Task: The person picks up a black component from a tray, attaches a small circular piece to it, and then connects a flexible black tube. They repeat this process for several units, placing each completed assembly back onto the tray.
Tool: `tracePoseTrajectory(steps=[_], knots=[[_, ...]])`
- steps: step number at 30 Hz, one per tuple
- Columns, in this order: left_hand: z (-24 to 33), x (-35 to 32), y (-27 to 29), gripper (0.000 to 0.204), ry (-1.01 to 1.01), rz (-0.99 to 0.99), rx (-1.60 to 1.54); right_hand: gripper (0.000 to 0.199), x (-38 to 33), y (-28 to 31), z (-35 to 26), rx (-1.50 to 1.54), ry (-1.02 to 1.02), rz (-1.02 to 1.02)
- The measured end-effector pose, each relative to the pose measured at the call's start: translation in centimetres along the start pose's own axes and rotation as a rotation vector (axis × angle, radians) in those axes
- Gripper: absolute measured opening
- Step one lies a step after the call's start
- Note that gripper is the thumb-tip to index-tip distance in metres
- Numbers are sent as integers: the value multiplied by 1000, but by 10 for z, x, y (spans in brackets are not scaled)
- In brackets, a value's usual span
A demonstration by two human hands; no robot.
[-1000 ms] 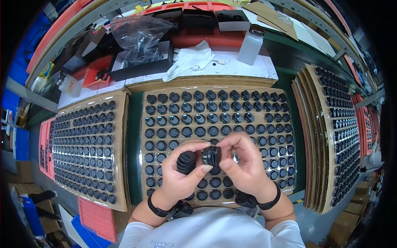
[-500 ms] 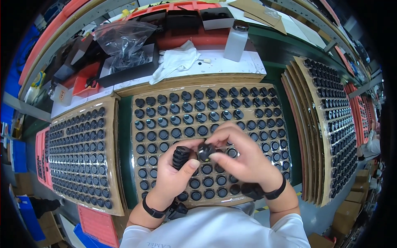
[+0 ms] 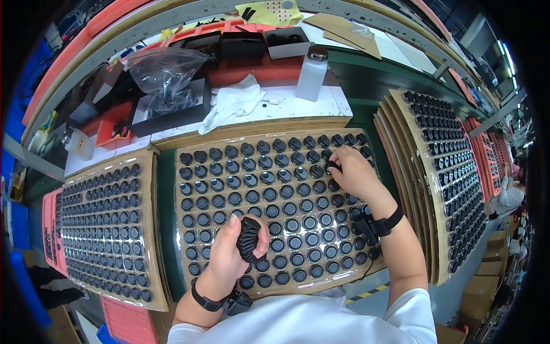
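My left hand (image 3: 223, 252) is closed round a black ribbed stack of ring-like pieces (image 3: 250, 239), held above the near left part of the middle tray. My right hand (image 3: 356, 174) reaches to the tray's far right, its fingers pinching a small black round part (image 3: 333, 166) low over the rows; the fingers partly hide it. The middle tray, clear plastic on brown cardboard (image 3: 240, 137), carries many black round parts in rows. Those in the far rows stand taller with knob-like tops, while flat grey-topped ones (image 3: 290, 208) fill the nearer rows.
A similar full tray (image 3: 163, 241) lies at left, and stacked cardboard trays (image 3: 404, 189) stand at right. Behind are a white glove (image 3: 235, 102), a white bottle with a dark lid (image 3: 312, 74), a black box with a plastic bag (image 3: 166, 74) and a red bin (image 3: 112, 135).
My right hand has left my left hand and moved to the tray's far right with the small black part. My left hand still holds the ribbed stack. The whole view has shifted slightly.
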State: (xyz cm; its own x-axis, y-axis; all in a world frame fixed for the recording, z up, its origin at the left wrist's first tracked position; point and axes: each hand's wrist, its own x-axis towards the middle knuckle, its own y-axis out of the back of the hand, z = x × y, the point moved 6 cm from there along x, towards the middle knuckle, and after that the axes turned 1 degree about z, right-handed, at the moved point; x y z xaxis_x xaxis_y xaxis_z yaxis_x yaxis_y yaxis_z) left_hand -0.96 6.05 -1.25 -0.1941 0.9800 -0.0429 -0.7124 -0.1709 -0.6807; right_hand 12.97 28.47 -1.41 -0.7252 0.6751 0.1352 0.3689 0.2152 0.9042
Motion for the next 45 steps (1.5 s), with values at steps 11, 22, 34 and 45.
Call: tracePoseTrajectory(steps=[11, 22, 34, 45], knots=[[2, 1, -3, 53, 29, 12, -33, 17, -4, -7, 4, -66, -51, -41], [-1, -1, -3, 48, 66, 5, 64, 21, -25, 11, -139, 809, 285, -377], [-5, 2, -7, 48, 110, -13, 224, 22, -43, -25, -134, 1620, -45, -735], [-3, 3, -8, 50, 73, -76, 122, 19, -18, 33, 33, 661, -262, 26]])
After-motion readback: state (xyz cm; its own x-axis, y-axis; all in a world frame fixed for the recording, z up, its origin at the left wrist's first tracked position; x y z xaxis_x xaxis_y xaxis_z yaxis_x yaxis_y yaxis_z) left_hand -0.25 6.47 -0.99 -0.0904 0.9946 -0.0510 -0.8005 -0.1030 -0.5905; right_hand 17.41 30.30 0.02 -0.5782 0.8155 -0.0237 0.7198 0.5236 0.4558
